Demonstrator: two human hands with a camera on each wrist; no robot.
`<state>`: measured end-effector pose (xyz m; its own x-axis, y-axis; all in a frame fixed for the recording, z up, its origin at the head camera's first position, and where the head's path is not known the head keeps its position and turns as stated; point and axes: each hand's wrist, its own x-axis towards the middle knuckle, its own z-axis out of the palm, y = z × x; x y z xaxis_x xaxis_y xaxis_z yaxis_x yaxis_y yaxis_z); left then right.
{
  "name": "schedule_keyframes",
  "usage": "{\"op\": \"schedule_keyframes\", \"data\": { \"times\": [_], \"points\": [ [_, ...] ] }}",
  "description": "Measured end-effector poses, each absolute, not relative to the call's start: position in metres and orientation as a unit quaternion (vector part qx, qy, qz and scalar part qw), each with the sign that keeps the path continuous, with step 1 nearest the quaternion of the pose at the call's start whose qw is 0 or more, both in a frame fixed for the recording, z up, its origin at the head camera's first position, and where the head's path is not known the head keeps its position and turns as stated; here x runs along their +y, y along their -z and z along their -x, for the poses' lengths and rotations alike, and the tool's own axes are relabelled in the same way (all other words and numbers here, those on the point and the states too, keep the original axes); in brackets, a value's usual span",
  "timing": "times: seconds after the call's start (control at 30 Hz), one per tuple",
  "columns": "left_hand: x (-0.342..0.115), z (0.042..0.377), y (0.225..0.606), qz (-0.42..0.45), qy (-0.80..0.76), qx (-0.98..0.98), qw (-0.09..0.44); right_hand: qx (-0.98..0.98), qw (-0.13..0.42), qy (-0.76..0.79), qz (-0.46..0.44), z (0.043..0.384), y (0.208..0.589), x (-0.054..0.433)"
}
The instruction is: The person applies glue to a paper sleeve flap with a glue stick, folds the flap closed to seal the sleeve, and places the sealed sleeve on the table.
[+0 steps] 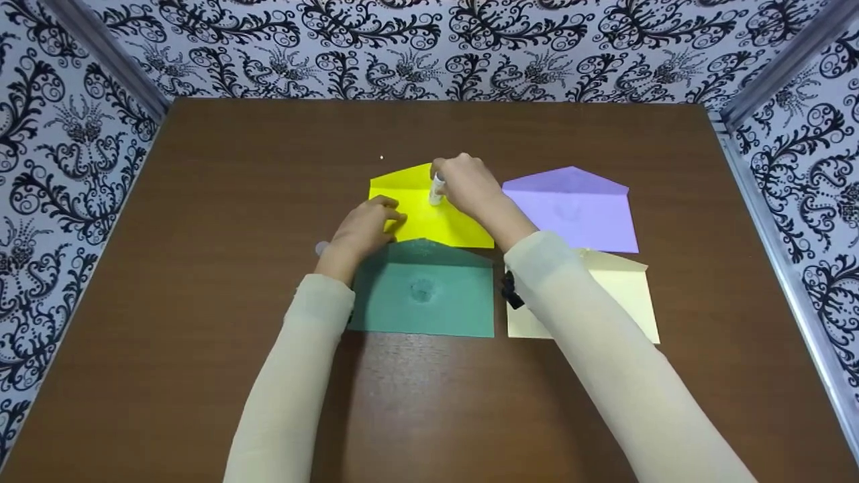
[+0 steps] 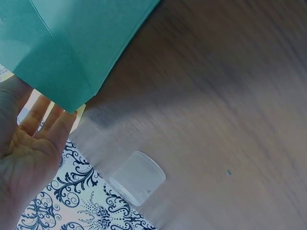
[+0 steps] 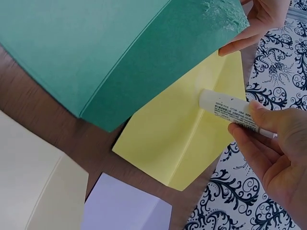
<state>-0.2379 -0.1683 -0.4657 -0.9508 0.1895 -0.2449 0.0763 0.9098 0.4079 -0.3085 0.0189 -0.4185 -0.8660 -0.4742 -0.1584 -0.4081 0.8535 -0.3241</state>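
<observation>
My right hand (image 1: 470,186) pinches a white glue stick (image 3: 225,109) between thumb and fingers. The stick's end meets the yellow envelope (image 1: 463,229) just below its flap fold. At that envelope's left side, my left hand (image 1: 362,229) rests with its fingers on the paper. Nearer me lies a green envelope (image 1: 389,305), its flap pointing away; glue shows on the flap tip and as a round patch on the body. In the left wrist view this green envelope (image 2: 91,43) hides part of the left fingers.
A purple envelope (image 1: 590,218) lies right of the yellow one, and a cream envelope (image 1: 624,288), partly under my right sleeve, lies nearer me. A translucent glue cap (image 2: 137,178) sits on the brown table (image 1: 201,302) by my left wrist. Patterned panels border the table.
</observation>
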Motion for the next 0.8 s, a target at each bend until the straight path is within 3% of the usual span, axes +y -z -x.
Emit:
{"op": "schedule_keyframes", "data": {
  "times": [0.8],
  "points": [
    [-0.169,0.236,0.465,-0.064,-0.200,0.967,0.143,0.943,0.103,0.138,0.286,0.295,0.416,0.023]
  ]
}}
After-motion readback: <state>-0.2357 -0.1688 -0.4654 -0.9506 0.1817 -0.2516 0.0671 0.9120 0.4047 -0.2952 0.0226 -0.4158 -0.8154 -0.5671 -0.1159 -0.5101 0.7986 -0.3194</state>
